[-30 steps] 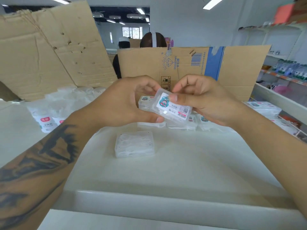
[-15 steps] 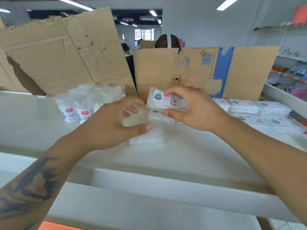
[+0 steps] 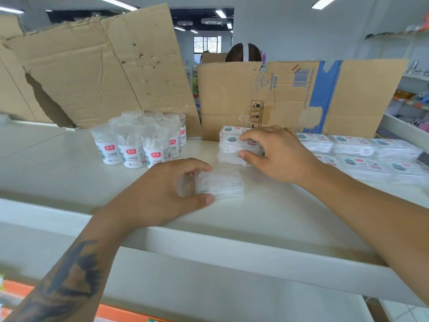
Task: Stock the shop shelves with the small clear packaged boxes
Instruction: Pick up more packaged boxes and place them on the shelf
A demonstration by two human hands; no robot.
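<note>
Clear plastic box lies flat on the white shelf, and I have my left hand curled round its left end, thumb at the near edge. My right hand pinches the labelled box topping a small stack. Rows of boxes lie to the right, tubs to the left, cardboard behind.

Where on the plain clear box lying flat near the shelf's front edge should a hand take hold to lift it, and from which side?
Pinch the clear box across its two short sides, coming from above. It lies flat on the shelf, so only its edges offer purchase. The left hand already brackets it this way, thumb at the near corner, fingers at the far one.
</note>
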